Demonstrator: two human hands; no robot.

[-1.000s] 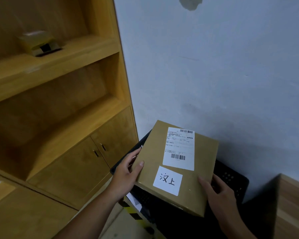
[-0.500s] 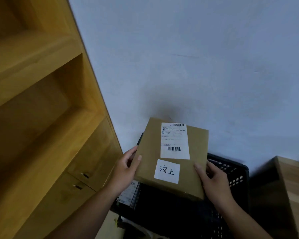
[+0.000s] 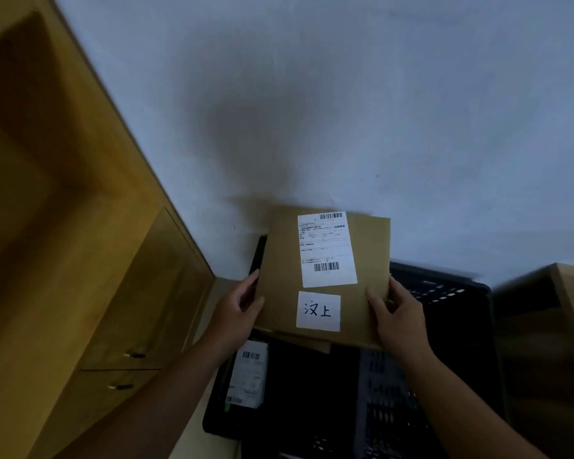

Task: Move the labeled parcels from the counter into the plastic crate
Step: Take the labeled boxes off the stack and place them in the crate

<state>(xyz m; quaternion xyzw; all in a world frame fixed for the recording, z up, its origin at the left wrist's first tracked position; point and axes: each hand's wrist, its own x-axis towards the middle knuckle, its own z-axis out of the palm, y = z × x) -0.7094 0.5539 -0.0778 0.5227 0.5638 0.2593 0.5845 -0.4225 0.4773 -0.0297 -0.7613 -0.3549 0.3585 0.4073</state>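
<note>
Two hands carry the load between them. The left hand [image 3: 236,309] grips the left long edge of the parcel [image 3: 325,290] with its thumb on top. The right hand [image 3: 398,319] grips the right long edge the same way, thumb lying on the cardboard and fingers curled underneath. Both hold the near half, about level with each other, so neither is nearer than the other.

The parcel is a flat brown box held face up, roughly level, with its long axis running straight away from the person toward the wall [image 3: 345,94]. Its shipping label [image 3: 327,250] sits on the far half and a handwritten sticker [image 3: 318,311] on the near half.

Directly beneath, and reaching nearer and to the right, is the black plastic crate [image 3: 458,313]. The parcel hangs over its far left part. Another labelled parcel [image 3: 247,372] lies against the crate's left side. The interior is dark, so how high the box hangs above the floor cannot be told.

My guess is the coming move is a straight lowering, perhaps drawn slightly nearer so the far edge clears the back rim. A wooden cabinet [image 3: 130,293] stands to the left.
</note>
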